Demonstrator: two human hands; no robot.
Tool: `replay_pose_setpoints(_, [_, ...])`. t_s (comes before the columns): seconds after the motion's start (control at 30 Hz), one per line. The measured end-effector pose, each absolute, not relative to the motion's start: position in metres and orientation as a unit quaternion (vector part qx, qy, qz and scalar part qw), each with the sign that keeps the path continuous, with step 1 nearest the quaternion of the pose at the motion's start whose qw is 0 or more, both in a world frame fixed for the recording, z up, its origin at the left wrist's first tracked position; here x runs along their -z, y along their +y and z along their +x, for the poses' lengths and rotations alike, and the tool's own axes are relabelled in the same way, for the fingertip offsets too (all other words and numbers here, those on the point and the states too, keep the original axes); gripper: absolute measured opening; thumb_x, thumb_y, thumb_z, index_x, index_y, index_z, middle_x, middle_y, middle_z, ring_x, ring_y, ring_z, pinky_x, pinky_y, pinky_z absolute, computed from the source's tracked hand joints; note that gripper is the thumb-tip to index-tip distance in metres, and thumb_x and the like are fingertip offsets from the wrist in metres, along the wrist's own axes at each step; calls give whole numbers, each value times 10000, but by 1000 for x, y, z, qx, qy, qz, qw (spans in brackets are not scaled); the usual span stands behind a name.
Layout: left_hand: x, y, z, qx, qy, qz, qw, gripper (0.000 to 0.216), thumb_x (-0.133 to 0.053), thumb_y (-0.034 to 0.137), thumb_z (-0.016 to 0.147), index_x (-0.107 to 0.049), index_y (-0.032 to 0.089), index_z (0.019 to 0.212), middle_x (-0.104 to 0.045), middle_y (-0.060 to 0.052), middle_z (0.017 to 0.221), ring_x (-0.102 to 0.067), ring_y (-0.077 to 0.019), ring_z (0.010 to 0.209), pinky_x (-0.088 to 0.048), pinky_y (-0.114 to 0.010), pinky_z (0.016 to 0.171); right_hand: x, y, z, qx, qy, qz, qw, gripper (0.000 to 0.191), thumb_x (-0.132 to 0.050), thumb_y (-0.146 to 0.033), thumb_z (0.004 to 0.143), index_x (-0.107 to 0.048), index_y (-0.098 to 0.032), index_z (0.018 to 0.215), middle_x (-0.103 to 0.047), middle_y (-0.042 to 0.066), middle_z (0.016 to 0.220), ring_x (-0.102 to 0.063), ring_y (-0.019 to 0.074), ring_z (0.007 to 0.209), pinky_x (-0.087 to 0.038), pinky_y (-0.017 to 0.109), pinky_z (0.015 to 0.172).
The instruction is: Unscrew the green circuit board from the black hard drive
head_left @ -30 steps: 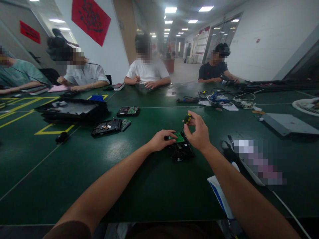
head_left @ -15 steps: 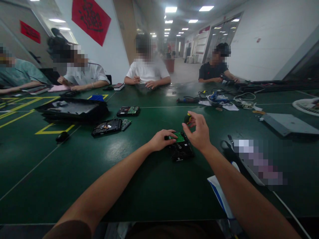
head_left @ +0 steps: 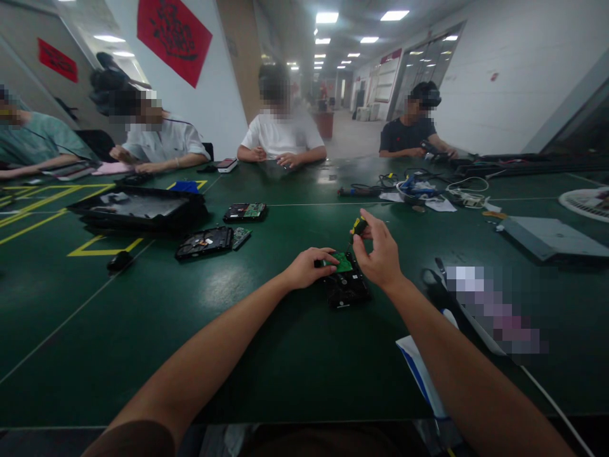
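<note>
Right grip (head_left: 380, 257) tighter, screwdriver (head_left: 358, 225) over table (head_left: 266, 355)

The hard drive (head_left: 346, 289) lies on the table (head_left: 266, 362) between left hand (head_left: 304, 268) and right hand (head_left: 379, 257), screwdriver (head_left: 358, 226) above it.

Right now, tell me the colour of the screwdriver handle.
Screwdriver handle: yellow and black, head view.

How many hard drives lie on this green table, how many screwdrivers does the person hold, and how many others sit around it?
Black rectangular hard drives: 3
Yellow-and-black screwdriver in the right hand: 1
Other seated people: 4
Total: 8
</note>
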State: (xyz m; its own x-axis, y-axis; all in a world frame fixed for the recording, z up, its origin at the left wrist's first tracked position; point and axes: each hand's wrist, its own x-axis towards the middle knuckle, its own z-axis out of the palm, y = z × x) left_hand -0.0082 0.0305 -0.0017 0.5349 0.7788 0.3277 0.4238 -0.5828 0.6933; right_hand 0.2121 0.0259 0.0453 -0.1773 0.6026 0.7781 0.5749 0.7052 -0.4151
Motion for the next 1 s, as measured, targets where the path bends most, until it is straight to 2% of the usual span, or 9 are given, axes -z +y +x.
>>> replay_pose_setpoints(0.2, [3,31,-9,-317,365,831,276,244,-710,329,863,-746,238,1086,-680,-95,1280,-582,-257,1275,-400,-454,1110,-46,26,212,-2,-756,-398,520,534,-613,-302,903,-463,-284,1415,-581,100,1192,-634,231,875,-597,469,812])
replay_pose_setpoints(0.33, [3,32,-9,-321,358,831,279,249,-709,331,865,-742,233,1091,-692,-93,1256,-585,-249,1273,-400,-440,1108,-45,26,212,-10,-761,-388,519,537,-553,-269,935,-426,-278,1457,-604,102,1211,-648,240,938,-582,479,883])
replay_pose_setpoints(0.53, [2,31,-8,-324,355,831,280,225,-709,308,864,-745,230,1072,-711,-86,1218,-591,-249,1268,-403,-442,1105,-44,27,211,-13,-755,-386,530,523,-588,-281,925,-452,-286,1431,-606,94,1219,-669,214,899,-606,427,822])
replay_pose_setpoints(0.63, [1,30,-9,-325,354,832,277,236,-709,309,864,-741,232,1086,-705,-88,1231,-591,-250,1267,-405,-445,1102,-43,27,211,-13,-758,-389,524,527,-552,-265,940,-427,-289,1452,-617,93,1252,-681,219,921,-597,444,867])
replay_pose_setpoints(0.8, [0,29,-9,-318,361,832,276,237,-703,312,869,-742,233,1090,-693,-94,1254,-578,-260,1281,-393,-461,1109,-42,28,212,-5,-746,-395,536,501,-592,-300,920,-464,-272,1404,-620,107,1228,-683,216,849,-615,443,794])
replay_pose_setpoints(1.0, [3,32,-10,-316,363,830,282,250,-706,324,866,-742,235,1096,-667,-98,1302,-579,-261,1279,-398,-456,1108,-43,27,212,-5,-746,-396,536,493,-578,-271,928,-455,-267,1405,-636,105,1213,-684,223,868,-609,463,826])
